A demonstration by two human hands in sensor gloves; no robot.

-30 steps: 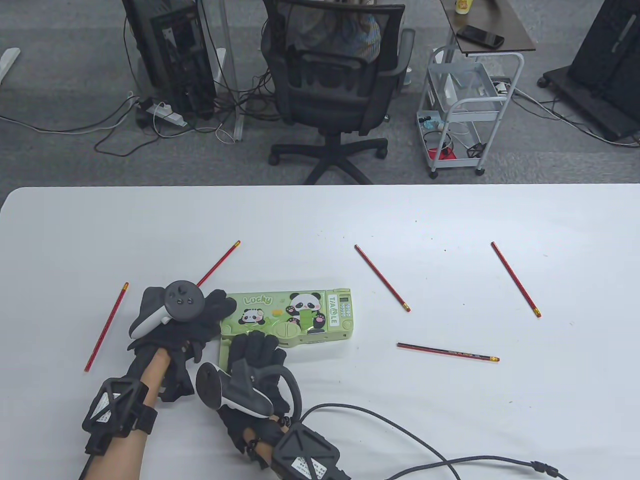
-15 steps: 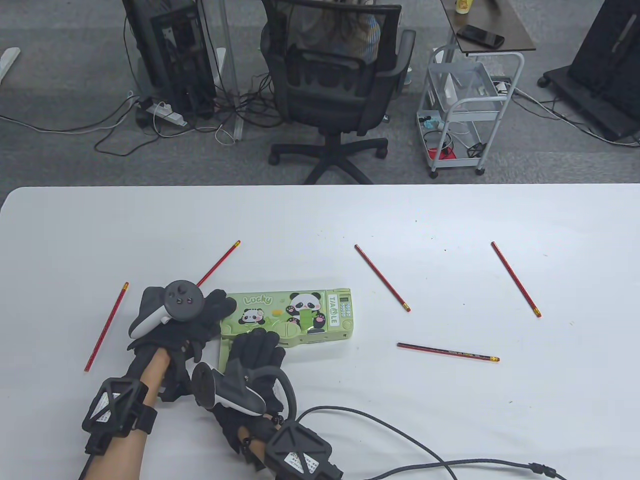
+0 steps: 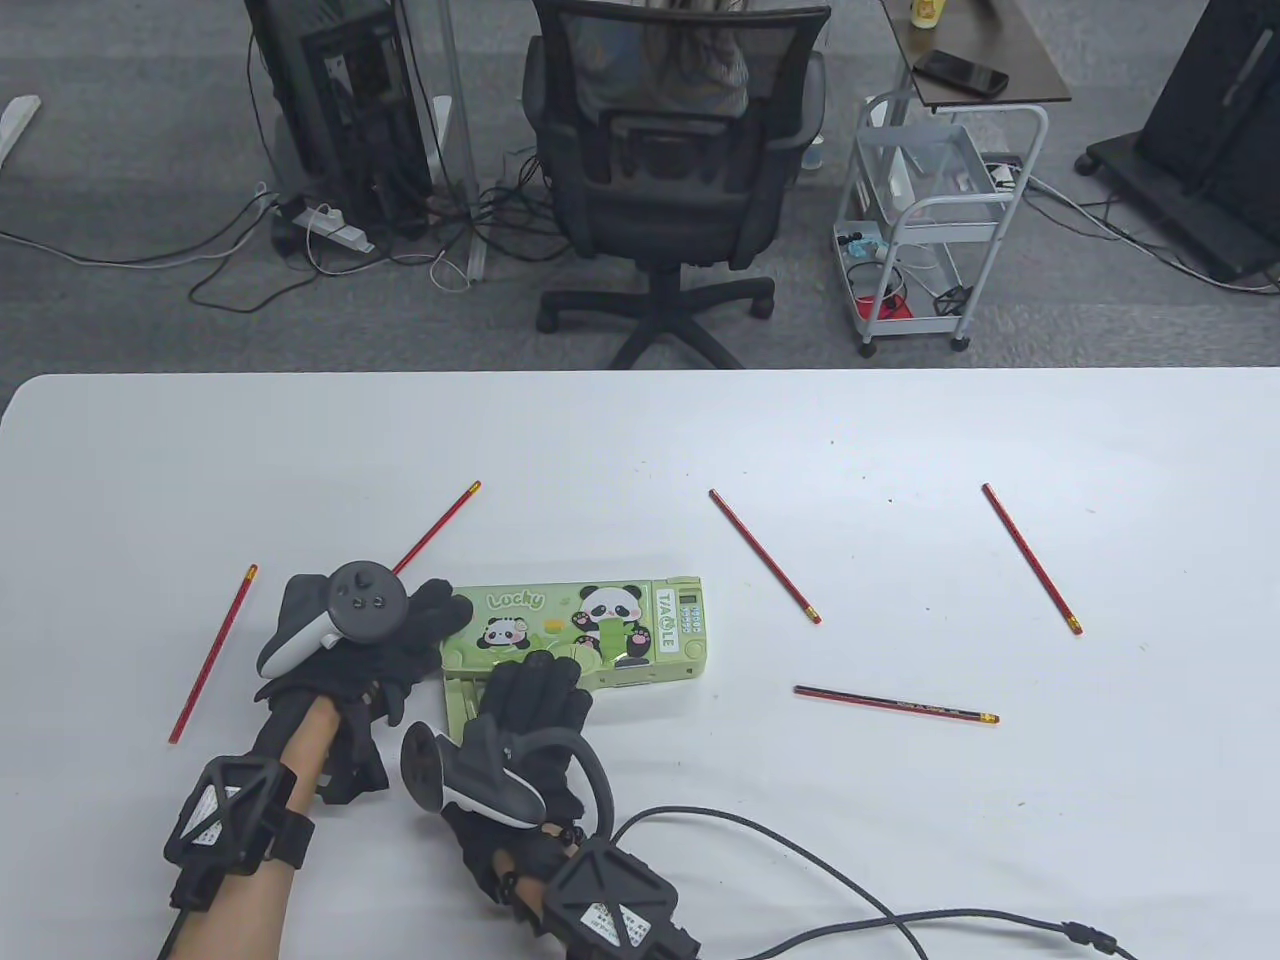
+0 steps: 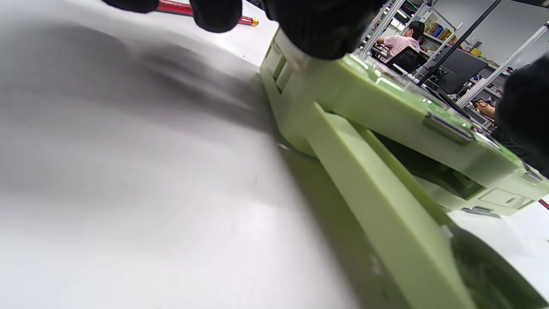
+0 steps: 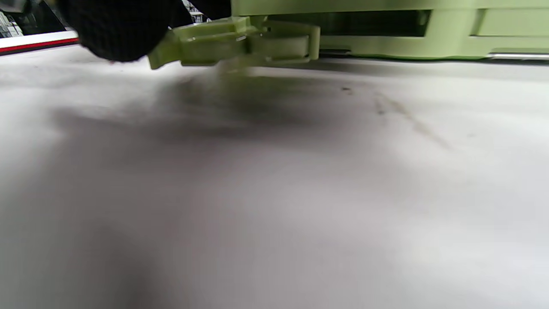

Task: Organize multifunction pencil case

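Observation:
A green panda pencil case [image 3: 600,625] lies closed-lid-up on the white table [image 3: 640,450]. A flat green side tray [image 3: 460,700] sticks out from its front left corner. My left hand [image 3: 425,620] rests on the case's left end; in the left wrist view its fingertips [image 4: 317,30] press the case's top corner [image 4: 386,107] above the tray [image 4: 377,201]. My right hand [image 3: 535,690] lies on the case's front edge; in the right wrist view one fingertip [image 5: 116,30] touches the tray [image 5: 240,40]. Several red pencils lie loose, one [image 3: 435,527] behind my left hand.
Other pencils lie at the left [image 3: 212,655], the middle [image 3: 765,556], the right [image 3: 1032,558] and the front right [image 3: 895,705]. A black cable [image 3: 850,900] trails from my right wrist. An office chair [image 3: 670,180] and a cart [image 3: 930,220] stand beyond the table.
My right hand has moved forward and a little right onto the case's front edge. My left hand, the case and the pencils have stayed put.

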